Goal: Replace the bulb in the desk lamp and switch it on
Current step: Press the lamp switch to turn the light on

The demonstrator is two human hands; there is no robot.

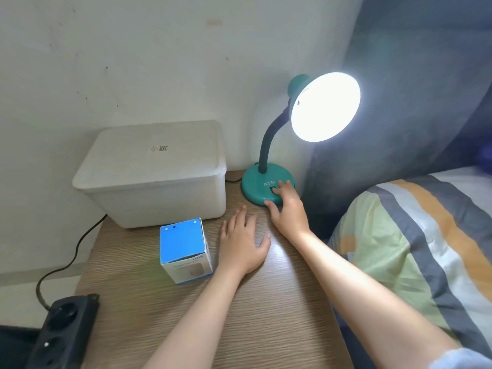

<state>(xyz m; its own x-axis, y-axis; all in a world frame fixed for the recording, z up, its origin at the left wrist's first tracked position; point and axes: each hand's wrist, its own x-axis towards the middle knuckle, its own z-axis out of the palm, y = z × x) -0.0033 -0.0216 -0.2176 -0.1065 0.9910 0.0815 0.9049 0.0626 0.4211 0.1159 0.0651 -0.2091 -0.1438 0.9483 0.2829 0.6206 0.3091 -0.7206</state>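
1. The teal desk lamp (pixel 267 186) stands at the far right corner of the wooden table (pixel 239 315), its round base flat on the surface, next to the wall.
2. A dark flexible neck rises from the base and curves right to the shade (pixel 325 106), which is tilted toward the viewer. The shade is lit and glares white; the bulb inside cannot be made out through the glare.
3. The right hand (pixel 288 209) rests on the near edge of the lamp base. Its fingertips (pixel 282 189) lie on the dark switch just below the letters "ATN"; the thumb touches the base rim. The hand grasps nothing; the fingers are extended and pressed down.
4. The left hand (pixel 243 241) lies palm down on the table, fingers spread and released, holding nothing. It sits between the lamp base and a small box.
5. That blue and white box (pixel 185 251) stands upright just beside the left hand, apart from it by a narrow gap. Its top appears closed.
6. A white lidded plastic bin (pixel 154 171) occupies the far left of the table, against the wall, with a small printed label on its lid.
7. A black power strip (pixel 62 331) sits at the near left table edge, and a black cable (pixel 66 262) runs from it up behind the bin.
8. A striped bed cover (pixel 415 249) lies to the right of the table.
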